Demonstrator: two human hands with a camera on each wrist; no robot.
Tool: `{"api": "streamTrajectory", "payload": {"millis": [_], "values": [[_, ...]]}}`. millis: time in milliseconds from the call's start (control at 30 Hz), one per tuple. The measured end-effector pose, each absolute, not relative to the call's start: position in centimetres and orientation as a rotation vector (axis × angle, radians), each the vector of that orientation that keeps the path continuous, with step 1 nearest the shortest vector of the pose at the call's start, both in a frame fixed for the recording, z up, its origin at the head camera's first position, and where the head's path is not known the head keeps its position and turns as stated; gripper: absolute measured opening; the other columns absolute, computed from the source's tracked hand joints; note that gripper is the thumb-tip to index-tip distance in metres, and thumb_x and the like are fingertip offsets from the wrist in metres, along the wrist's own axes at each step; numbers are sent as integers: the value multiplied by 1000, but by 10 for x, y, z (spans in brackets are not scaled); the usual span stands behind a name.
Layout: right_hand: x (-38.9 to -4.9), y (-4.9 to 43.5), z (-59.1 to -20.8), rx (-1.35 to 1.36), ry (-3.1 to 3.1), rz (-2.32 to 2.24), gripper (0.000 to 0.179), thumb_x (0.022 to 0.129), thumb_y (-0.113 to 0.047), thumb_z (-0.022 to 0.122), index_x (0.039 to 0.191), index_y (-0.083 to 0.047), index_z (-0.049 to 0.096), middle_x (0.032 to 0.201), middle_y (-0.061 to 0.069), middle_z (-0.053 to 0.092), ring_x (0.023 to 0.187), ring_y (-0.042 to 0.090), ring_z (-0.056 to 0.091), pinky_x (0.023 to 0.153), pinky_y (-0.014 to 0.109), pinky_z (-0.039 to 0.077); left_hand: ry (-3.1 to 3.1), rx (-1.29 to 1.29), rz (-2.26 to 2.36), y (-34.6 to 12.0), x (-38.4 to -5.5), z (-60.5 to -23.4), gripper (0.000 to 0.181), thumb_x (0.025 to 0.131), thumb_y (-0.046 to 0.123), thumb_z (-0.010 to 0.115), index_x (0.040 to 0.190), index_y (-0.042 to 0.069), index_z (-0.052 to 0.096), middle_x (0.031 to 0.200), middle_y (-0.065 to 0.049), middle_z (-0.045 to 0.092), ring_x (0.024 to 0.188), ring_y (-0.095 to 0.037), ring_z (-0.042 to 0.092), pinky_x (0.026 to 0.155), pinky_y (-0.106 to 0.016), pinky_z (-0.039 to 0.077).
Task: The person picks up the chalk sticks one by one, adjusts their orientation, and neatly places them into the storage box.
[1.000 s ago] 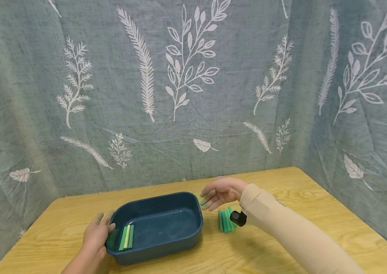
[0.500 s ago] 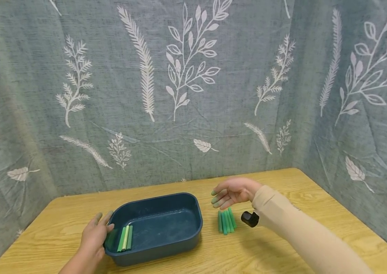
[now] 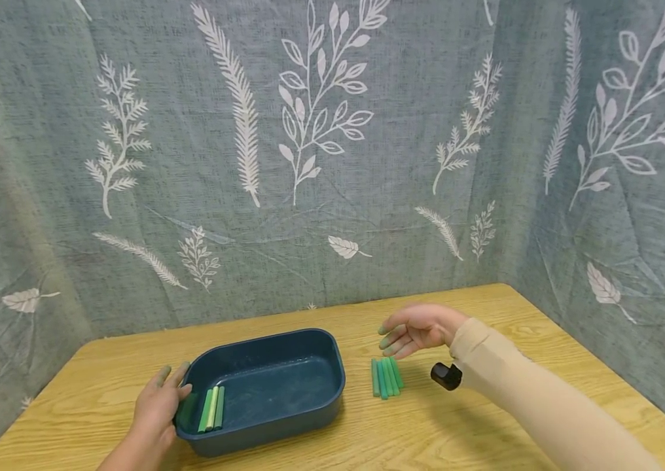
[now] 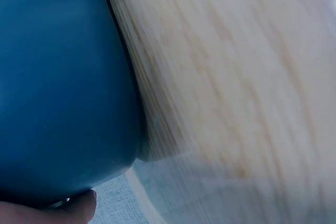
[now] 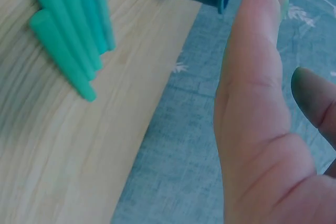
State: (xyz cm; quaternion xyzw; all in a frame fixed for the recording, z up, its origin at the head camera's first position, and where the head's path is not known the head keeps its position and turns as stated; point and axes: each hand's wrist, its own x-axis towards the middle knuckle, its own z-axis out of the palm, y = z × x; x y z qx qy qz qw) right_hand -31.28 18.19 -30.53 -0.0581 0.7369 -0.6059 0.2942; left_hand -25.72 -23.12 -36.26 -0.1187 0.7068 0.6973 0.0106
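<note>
Where a beige sleeve (image 3: 544, 399) reaches in from the near right, a small black device (image 3: 446, 376) sits below the cuff, and beyond it the right hand (image 3: 423, 327) hangs above the table with its fingers loosely bent and released from any grasp, their tips tinted green. At the near left, the bare left hand (image 3: 154, 407) lies against the end of a dark blue rectangular bin (image 3: 279, 389), its fingers extended along the outside and its thumb at the rim, touching rather than clenched. Inside the bin, near that end, three chalk sticks (image 3: 211, 409) lie side by side, a pale yellow-green one between two greener ones. To the right of the bin and apart from it, a row of green and teal chalks (image 3: 387, 377) rests on the wood-grain table (image 3: 97, 386), near the right hand and below its fingers, slightly fanned. Behind the table hangs a grey-blue cloth (image 3: 285, 261) printed with white leaves and sprigs.
</note>
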Motion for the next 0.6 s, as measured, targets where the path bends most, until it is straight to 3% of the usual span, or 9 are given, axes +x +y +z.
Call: {"api": "streamTrajectory", "payload": {"millis": [267,600], "values": [[-310,198,-318,-112,1947,-1627,45,102,-10,43,136,18,36,90,12,65,75,16,68,73,28,59,2204,-372,2173,-231,-256,-362,69,102,-4,35,151,2,-14,157,-21,-9,141,-45,-14,117,-56,8],[-308,206,-347,5,1991,-1670,40,100,-8,47,131,17,43,87,13,65,67,14,66,69,27,60,2230,-383,2138,-233,-256,-365,67,103,-2,36,152,2,-9,155,-21,-18,140,-46,-18,116,-60,6]]}}
